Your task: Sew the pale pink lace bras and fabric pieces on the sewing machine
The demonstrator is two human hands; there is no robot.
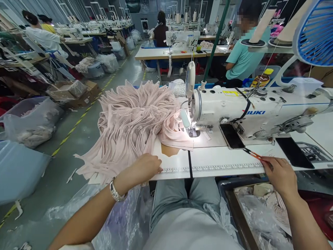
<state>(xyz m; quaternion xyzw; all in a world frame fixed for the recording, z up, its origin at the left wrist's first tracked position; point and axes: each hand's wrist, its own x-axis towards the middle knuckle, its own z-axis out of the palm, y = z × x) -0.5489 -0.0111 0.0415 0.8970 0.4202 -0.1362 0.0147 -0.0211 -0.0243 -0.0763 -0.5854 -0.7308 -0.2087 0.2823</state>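
Note:
My left hand (145, 168) is closed at the table's front edge, beside the printed ruler strip (223, 169). Whatever its fingers may hold is hidden. In my right hand (281, 175), thumb and fingers pinch the end of a slim orange-and-black tool (253, 153), whose dark tip reaches a phone (232, 136) lying on the table. A large heap of pale pink fabric pieces (130, 121) spreads over the table's left side. One pink piece (177, 133) lies by the lit needle area of the white JUKI sewing machine (229, 107).
Below the table at right stands a bin (234, 211) with plastic bags and fabric scraps. A blue fan (316, 33) and thread cones (264, 24) rise at upper right. Cartons (75, 92) and bagged tubs line the left floor. Several people sit at other machines.

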